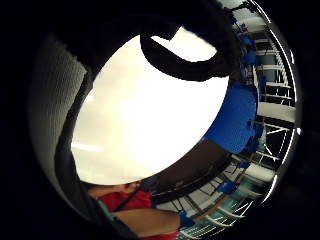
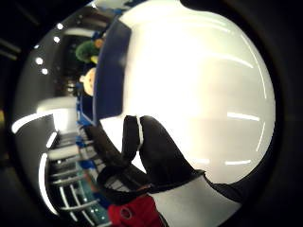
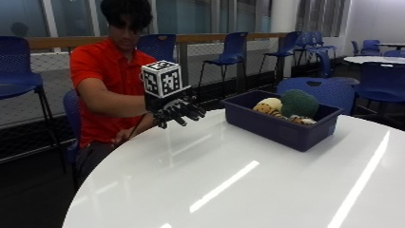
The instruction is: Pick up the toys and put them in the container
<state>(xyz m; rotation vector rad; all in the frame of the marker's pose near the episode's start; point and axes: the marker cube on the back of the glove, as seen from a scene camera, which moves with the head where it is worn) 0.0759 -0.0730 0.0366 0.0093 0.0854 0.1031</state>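
Outside view: gloved right hand (image 3: 179, 112) hovers above the white bench (image 3: 253, 180), fingers loosely curled, holding nothing; toys (image 3: 288, 108) fill the blue container (image 3: 272, 127).

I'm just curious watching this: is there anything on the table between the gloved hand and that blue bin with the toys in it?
Nothing visible. The gloved right hand hovers above the white table, fingers loosely curled and holding nothing. Only bare tabletop lies between it and the blue container, where the toys already sit.

Red polo shirt (image 3: 101, 71), black-gloved right hand (image 3: 178, 111)
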